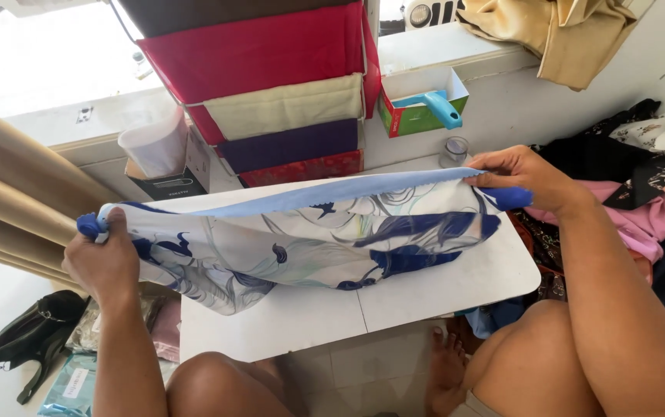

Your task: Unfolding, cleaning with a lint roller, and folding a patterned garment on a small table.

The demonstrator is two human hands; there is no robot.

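We see both hands stretching a cloth (309,232) out between them, just above a white surface (425,297). The cloth is white with dark blue figures and a light blue edge along its top, pulled fairly taut from one side to the other, its lower part sagging down onto the surface. The left hand (105,259) is clenched around the cloth's left end, fingers wrapped over a bunched blue corner. The right hand (522,181) grips the right end, thumb and fingers pinching the blue edge, the palm turned downward.

Behind the cloth hangs a rack of folded fabrics (271,85) in red, cream, purple and patterned red, stacked one under another. To its right, on a ledge, sits a green and red box (410,116) with a blue handle (441,108) sticking out, and a small glass jar (454,150) stands just in front of it. A white cup (155,143) rests on a dark box left of the rack. Clothes (641,193) are piled at the right, pink and floral black among them, and a black bag (27,332) lies on the floor at the lower left
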